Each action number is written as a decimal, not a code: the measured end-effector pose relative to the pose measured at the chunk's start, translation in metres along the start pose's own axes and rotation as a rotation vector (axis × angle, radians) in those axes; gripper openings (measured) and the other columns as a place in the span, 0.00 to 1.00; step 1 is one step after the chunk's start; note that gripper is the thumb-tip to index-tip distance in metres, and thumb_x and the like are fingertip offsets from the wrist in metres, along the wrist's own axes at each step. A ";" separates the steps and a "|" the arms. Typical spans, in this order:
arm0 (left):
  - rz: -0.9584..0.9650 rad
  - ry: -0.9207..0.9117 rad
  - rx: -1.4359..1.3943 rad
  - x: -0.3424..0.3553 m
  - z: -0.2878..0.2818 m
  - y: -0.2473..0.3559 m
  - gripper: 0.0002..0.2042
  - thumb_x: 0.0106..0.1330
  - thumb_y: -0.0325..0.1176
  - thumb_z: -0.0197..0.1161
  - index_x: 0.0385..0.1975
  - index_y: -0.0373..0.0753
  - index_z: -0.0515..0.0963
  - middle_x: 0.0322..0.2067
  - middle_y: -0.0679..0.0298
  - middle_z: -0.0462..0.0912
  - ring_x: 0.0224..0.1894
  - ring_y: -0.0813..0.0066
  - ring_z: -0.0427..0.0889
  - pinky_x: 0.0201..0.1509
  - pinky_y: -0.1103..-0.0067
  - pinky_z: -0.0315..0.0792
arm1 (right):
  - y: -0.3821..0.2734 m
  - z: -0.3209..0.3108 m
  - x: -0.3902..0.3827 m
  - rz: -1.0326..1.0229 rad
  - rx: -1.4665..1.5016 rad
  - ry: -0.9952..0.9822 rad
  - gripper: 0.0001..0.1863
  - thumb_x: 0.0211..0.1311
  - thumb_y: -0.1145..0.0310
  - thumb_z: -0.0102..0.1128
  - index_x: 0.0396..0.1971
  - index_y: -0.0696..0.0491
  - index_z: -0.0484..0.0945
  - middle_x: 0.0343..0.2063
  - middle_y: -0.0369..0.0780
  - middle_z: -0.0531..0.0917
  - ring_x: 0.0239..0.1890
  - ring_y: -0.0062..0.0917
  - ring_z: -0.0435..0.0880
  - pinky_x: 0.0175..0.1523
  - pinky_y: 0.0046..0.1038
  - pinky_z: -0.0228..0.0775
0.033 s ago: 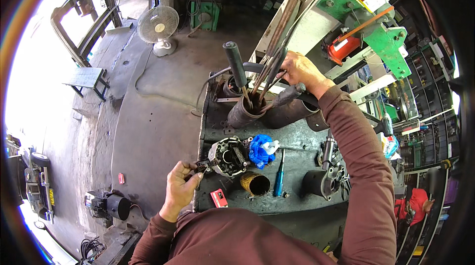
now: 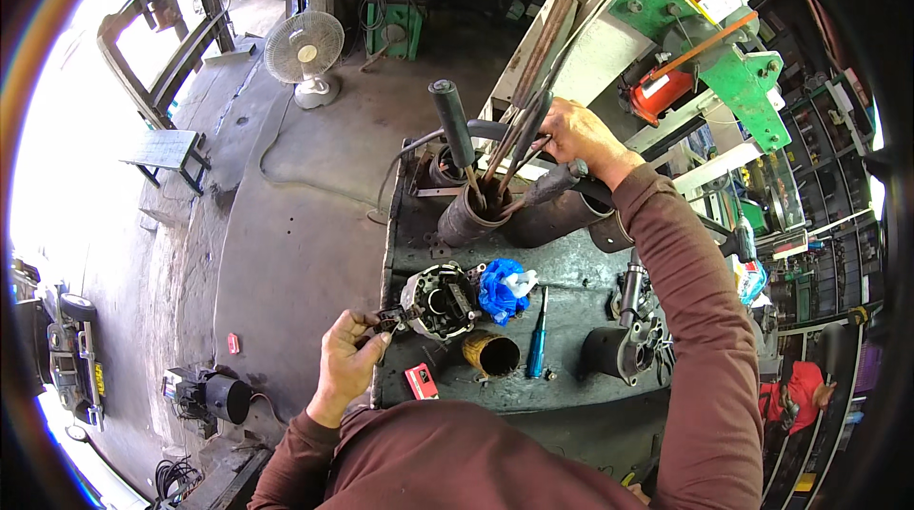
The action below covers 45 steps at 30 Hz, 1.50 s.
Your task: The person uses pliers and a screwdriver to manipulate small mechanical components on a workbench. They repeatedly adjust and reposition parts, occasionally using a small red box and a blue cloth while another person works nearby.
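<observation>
My left hand [image 2: 345, 358] pinches a small dark part with metal contacts [image 2: 390, 320], perhaps a brush holder. That part is right beside an open, round metal housing [image 2: 440, 302], like an alternator's, on the workbench [image 2: 571, 267]. My right hand [image 2: 579, 137] reaches to the far side of the bench, its fingers closed among the upright tools. What they grip is mostly hidden behind the hand. Below it, a dark metal can [image 2: 466, 220] holds several rods and handled tools, among them a black-handled one [image 2: 451, 121].
On the bench lie a crumpled blue bag [image 2: 503, 293], a blue screwdriver [image 2: 539, 337], a rusty ring [image 2: 491, 355], a small red box [image 2: 421, 382] and a starter-like motor [image 2: 619, 354]. A fan [image 2: 305, 51] stands on the floor beyond. A green-and-white frame [image 2: 728, 91] rises at right.
</observation>
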<state>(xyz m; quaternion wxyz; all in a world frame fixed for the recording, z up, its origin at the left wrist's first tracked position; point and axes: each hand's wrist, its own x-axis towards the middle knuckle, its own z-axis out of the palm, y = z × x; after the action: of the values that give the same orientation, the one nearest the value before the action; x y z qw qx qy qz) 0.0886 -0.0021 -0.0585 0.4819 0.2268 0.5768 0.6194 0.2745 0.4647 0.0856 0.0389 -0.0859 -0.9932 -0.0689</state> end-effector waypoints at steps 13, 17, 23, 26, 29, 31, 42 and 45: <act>-0.053 0.003 -0.006 -0.004 0.001 -0.003 0.10 0.68 0.15 0.66 0.45 0.33 0.77 0.34 0.69 0.82 0.32 0.87 0.76 0.35 0.85 0.71 | -0.015 -0.019 0.009 0.132 -0.084 -0.155 0.16 0.59 0.58 0.73 0.47 0.45 0.89 0.42 0.37 0.88 0.54 0.38 0.85 0.61 0.42 0.76; -0.029 -0.005 -0.001 -0.004 0.004 -0.002 0.12 0.69 0.12 0.64 0.46 0.34 0.76 0.36 0.69 0.82 0.32 0.87 0.76 0.36 0.85 0.71 | -0.027 -0.041 0.001 0.199 -0.087 -0.164 0.27 0.63 0.54 0.74 0.60 0.48 0.84 0.53 0.43 0.87 0.60 0.42 0.83 0.66 0.44 0.74; 0.019 -0.044 -0.021 -0.007 0.003 -0.006 0.12 0.69 0.12 0.63 0.48 0.34 0.76 0.37 0.69 0.82 0.33 0.88 0.76 0.37 0.85 0.72 | -0.021 -0.104 -0.123 0.747 0.210 0.497 0.31 0.66 0.55 0.75 0.66 0.52 0.81 0.51 0.51 0.89 0.57 0.41 0.89 0.62 0.39 0.80; 0.020 -0.040 0.017 -0.005 0.006 -0.008 0.12 0.69 0.14 0.64 0.48 0.33 0.76 0.35 0.70 0.82 0.32 0.88 0.76 0.35 0.85 0.70 | -0.063 -0.100 -0.206 1.202 0.280 0.395 0.34 0.68 0.44 0.73 0.50 0.66 0.83 0.38 0.47 0.88 0.37 0.31 0.83 0.43 0.40 0.76; 0.073 -0.099 0.006 -0.003 0.014 -0.009 0.12 0.69 0.14 0.64 0.48 0.33 0.76 0.35 0.70 0.81 0.32 0.89 0.74 0.34 0.86 0.69 | -0.133 -0.053 -0.245 1.489 0.807 0.251 0.48 0.65 0.43 0.77 0.70 0.66 0.71 0.54 0.53 0.86 0.56 0.37 0.86 0.55 0.43 0.83; 0.087 -0.147 0.054 -0.001 0.022 -0.007 0.12 0.69 0.15 0.65 0.49 0.33 0.76 0.34 0.72 0.80 0.32 0.89 0.74 0.34 0.86 0.68 | -0.161 -0.029 -0.247 1.558 1.205 0.332 0.35 0.69 0.48 0.75 0.62 0.60 0.77 0.49 0.49 0.88 0.47 0.35 0.89 0.44 0.42 0.86; 0.144 -0.183 0.312 0.001 0.031 0.015 0.13 0.68 0.21 0.70 0.49 0.31 0.78 0.34 0.68 0.82 0.35 0.85 0.77 0.40 0.82 0.74 | -0.244 -0.004 -0.252 1.563 1.286 0.848 0.10 0.73 0.63 0.71 0.38 0.50 0.77 0.20 0.28 0.72 0.17 0.15 0.68 0.21 0.22 0.58; 0.193 -0.132 0.376 0.003 0.020 0.019 0.11 0.69 0.20 0.69 0.48 0.30 0.78 0.32 0.68 0.81 0.34 0.84 0.76 0.38 0.81 0.73 | -0.303 -0.011 -0.280 1.520 1.159 0.707 0.12 0.73 0.62 0.73 0.39 0.52 0.80 0.22 0.28 0.75 0.20 0.14 0.71 0.24 0.22 0.62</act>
<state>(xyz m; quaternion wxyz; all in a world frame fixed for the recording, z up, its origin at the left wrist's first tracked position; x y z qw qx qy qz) 0.0974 0.0132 -0.0372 0.4061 0.4068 0.6251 0.5280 0.4970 0.1209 0.0318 0.3991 -0.6365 -0.4880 0.4443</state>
